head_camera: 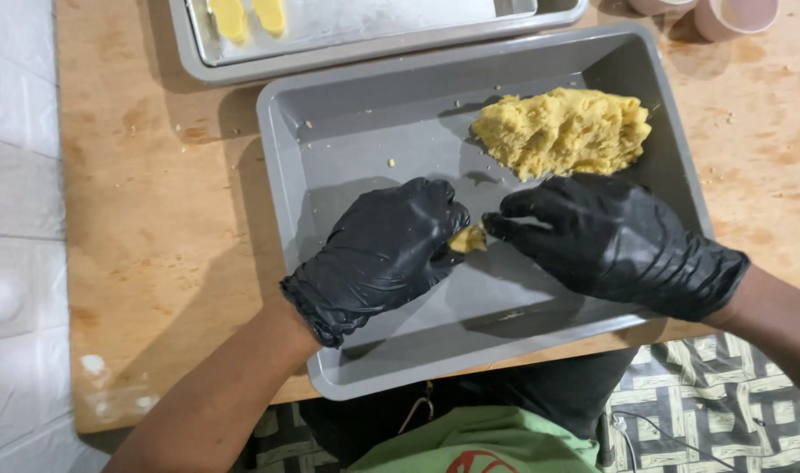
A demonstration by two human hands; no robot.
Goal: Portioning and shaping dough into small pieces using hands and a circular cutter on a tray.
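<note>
Left hand: the left hand [384, 248] wears a black glove and sits over the near part of the gray tray [330, 158], with its fingers curled shut on one side of the small dough piece [468, 238]
Right hand: the right hand [612, 241] also wears a black glove, and its fingertips pinch the other side of the same small dough piece
Small dough piece: yellow and tiny, held between the two hands above the middle of the tray, mostly hidden by the gloves
Big dough lump: the big dough lump [562, 131] is yellow and bumpy, and it lies in the far right part of the tray, just beyond the right hand
Gray tray: deep, with a few yellow crumbs on its floor, and it rests on the wooden table [155, 219]
Far tray: the flat tray [373, 35] sits at the far edge, just beside the gray tray, with two yellow shaped pieces [249, 16] on its left part
Cups: two pale cups [719, 13] stand at the far right corner
</note>
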